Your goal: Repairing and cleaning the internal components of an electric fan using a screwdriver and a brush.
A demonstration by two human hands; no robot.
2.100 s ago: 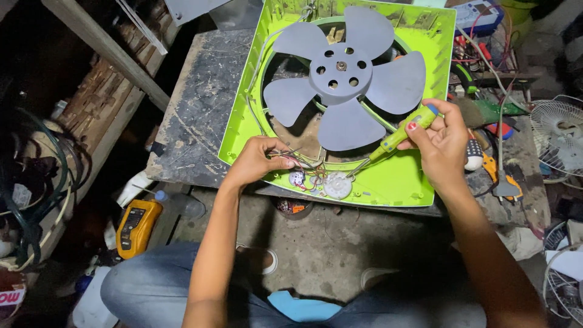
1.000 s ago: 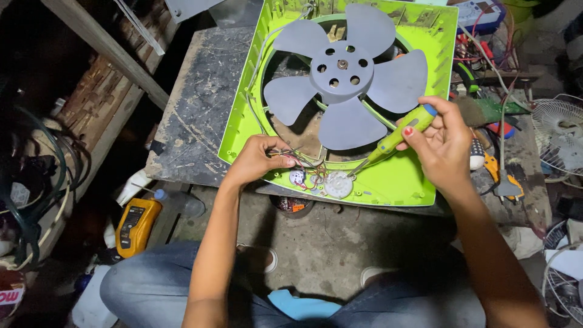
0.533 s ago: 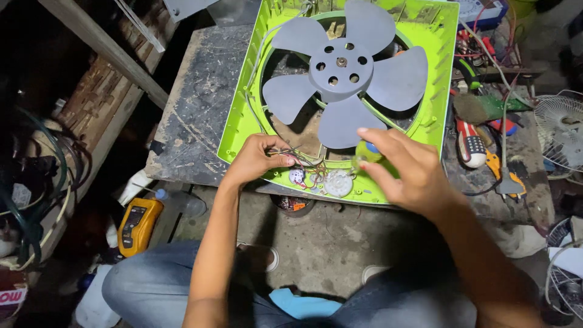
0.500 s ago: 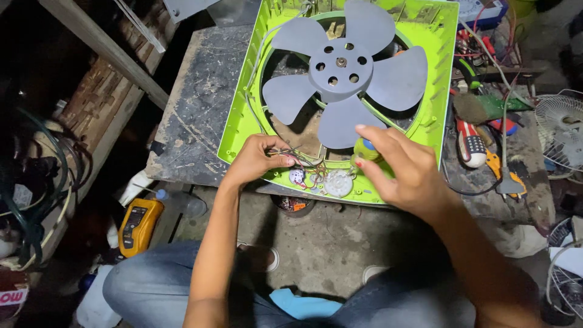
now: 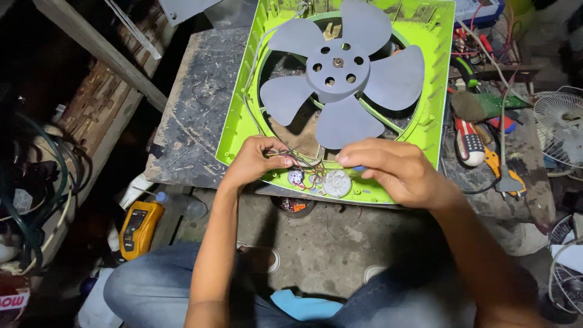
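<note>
A lime-green square fan housing (image 5: pixel 238 121) lies flat on a dark workbench (image 5: pixel 194 103), with a grey five-blade fan (image 5: pixel 340 70) in its round opening. My left hand (image 5: pixel 250 161) pinches a bundle of thin coloured wires (image 5: pixel 305 163) at the housing's near edge. My right hand (image 5: pixel 392 171) is curled over that same edge, just right of a round silver part (image 5: pixel 336 183). A bit of the blue end of a screwdriver (image 5: pixel 359 168) shows under its fingers; the rest is hidden. A smaller round part (image 5: pixel 296 177) sits by the wires.
A yellow multimeter (image 5: pixel 138 228) lies low on the left. Right of the housing lie a red-and-white screwdriver (image 5: pixel 469 143), orange-handled pliers (image 5: pixel 505 175) and loose cables. A white fan guard (image 5: pixel 565 121) stands at the right edge. Wooden planks (image 5: pixel 97 103) lean at left.
My right hand has swung down and left from the housing's right side to its near edge, and the green screwdriver is now mostly hidden inside it. My left hand stays on the wires.
</note>
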